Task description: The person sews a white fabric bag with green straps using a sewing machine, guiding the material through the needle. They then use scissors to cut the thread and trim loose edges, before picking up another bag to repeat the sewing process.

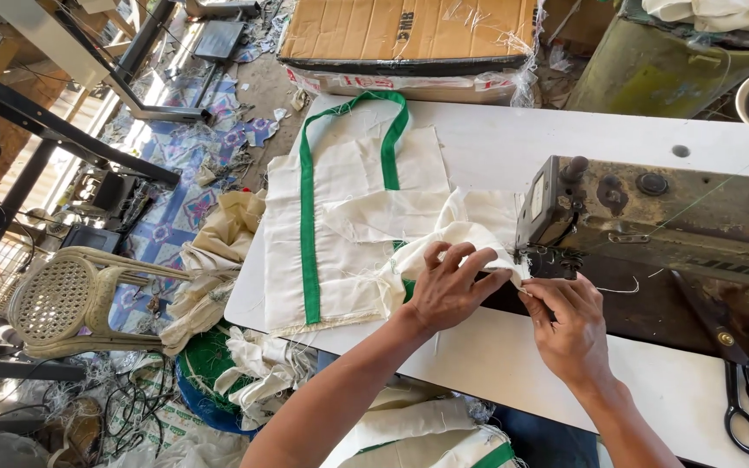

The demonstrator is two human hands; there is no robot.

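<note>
Cream cloth (353, 234) with a green strap (308, 243) sewn along it lies spread on the white desk (496, 139), its strap looping up toward the far edge. The near right part of the cloth is bunched and folded up against the needle end of the old sewing machine (652, 217).

The left hand (448, 286) rests flat on that bunched fold, fingers spread and pressing the cloth down just left of the needle. The right hand (569, 325) sits just beside it, thumb and forefinger pinched together on the edge of the cloth right under the machine's head. The two hands nearly touch.

Black-handled scissors (743, 381) lie on the desk to the right, well apart from the hands, beside the machine's base. More cream cloth with green trim (426, 438) lies heaped in the person's lap below the desk edge. A flattened cardboard box (405, 35) sits past the far edge of the desk. On the floor to the left stand a woven cane stool (67, 299) and piles of cloth scraps (218, 260).
</note>
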